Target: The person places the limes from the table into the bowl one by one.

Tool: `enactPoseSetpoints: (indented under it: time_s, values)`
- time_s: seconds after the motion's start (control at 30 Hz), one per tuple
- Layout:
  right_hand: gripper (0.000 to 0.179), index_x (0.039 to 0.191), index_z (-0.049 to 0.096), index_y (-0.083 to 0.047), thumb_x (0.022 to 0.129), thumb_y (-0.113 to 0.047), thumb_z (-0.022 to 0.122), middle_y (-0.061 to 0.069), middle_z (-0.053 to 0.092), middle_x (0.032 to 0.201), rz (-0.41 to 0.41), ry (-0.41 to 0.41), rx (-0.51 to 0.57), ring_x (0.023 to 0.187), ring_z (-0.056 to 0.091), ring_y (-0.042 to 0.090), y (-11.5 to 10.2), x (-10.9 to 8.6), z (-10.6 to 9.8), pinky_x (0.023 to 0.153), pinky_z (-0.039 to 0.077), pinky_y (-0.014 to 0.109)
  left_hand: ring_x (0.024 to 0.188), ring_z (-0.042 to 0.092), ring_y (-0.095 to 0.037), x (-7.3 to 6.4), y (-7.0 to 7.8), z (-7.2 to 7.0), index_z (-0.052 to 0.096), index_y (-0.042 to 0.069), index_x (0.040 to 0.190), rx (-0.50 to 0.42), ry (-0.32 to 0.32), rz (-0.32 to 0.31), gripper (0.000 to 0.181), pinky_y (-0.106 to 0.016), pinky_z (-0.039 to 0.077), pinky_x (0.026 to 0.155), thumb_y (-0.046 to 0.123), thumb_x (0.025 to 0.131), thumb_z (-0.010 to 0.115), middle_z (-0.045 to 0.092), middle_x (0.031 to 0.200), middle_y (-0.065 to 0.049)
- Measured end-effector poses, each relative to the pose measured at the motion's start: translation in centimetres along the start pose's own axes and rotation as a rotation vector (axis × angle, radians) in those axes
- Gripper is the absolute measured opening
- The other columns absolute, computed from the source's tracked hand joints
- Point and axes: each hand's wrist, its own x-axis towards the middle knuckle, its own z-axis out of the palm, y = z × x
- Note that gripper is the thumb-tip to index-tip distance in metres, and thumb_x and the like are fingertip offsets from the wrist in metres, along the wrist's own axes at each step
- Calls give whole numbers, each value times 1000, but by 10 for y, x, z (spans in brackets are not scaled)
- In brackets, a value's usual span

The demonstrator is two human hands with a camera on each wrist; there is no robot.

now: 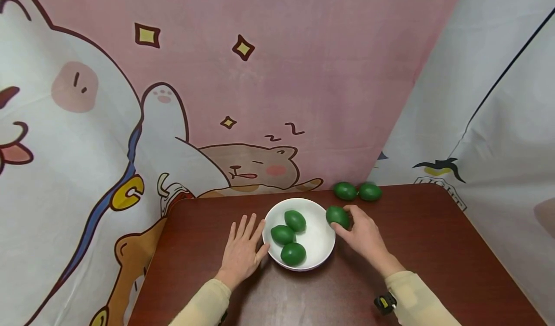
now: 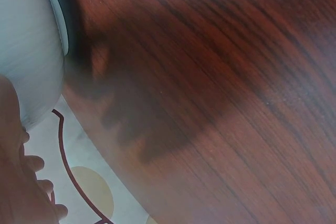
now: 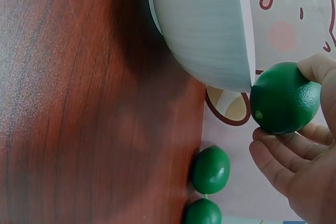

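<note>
- Nearest, the sleeves (image 1: 418, 299) are cut off by the bottom edge; a small black device (image 1: 385, 303) sits behind the right grip, its details unclear.
- The left grip (image 1: 240, 254) has straight, spread fingers and holds nothing; its thumb is at the bowl's side, whether pressing I cannot tell. Its wrist view cuts it off.
- Between the grips stands a white bowl (image 1: 314, 241), its inside hidden from both wrist views.
- Left of the right grip, three limes (image 1: 293, 254) lie in the bowl, plump and dark green.
- The right grip (image 1: 366, 234) is parted to one lime's width, thumb and fingertips pinching the held lime (image 1: 337, 216) at the bowl's right rim; contact with the rim is unclear. That lime is glossy, smooth, with a pale spot.
- Beyond the right grip, two limes (image 1: 370, 191) sit by the surface's (image 1: 433, 249) far edge, one cropped in the right wrist view.
- Farthest, a cartoon-printed cloth (image 1: 329, 75).
</note>
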Motion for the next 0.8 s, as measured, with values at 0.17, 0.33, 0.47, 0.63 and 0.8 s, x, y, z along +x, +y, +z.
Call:
enactPoseSetpoints:
  time_s: [0.17,0.33,0.47,0.63,0.8]
  values:
    - [53,124,61,0,86,-31,82,8,63,95,-19,11,0,79,59,22,-4,0,1,69,50,39,157,19,-36,0,1,-2,38,19,162,11,-29,-10,68,-61,19,124,53,105,50,27,169,-13]
    - [52,123,61,0,86,-31,83,8,63,96,-39,15,-3,78,58,21,-5,0,2,68,50,38,158,19,-36,0,1,-2,38,20,162,14,-38,-15,68,-60,18,124,54,105,49,26,170,-12]
    - [53,124,61,0,87,-31,83,9,63,98,-41,11,-1,79,58,21,-6,0,3,69,50,38,157,20,-36,1,1,-1,38,19,161,12,-33,-14,67,-60,19,124,53,105,49,28,169,-12]
    - [54,125,61,0,87,-31,83,10,64,102,-33,-2,-2,81,59,21,-7,0,3,71,51,39,157,20,-36,1,1,-2,39,19,161,8,-34,-16,67,-60,19,124,53,105,49,28,169,-12]
    - [55,127,60,1,87,-30,82,11,65,105,-32,-10,-3,83,59,22,-8,0,4,72,51,40,158,19,-36,0,1,-1,39,19,161,3,-34,-19,68,-60,18,125,53,104,50,27,170,-12]
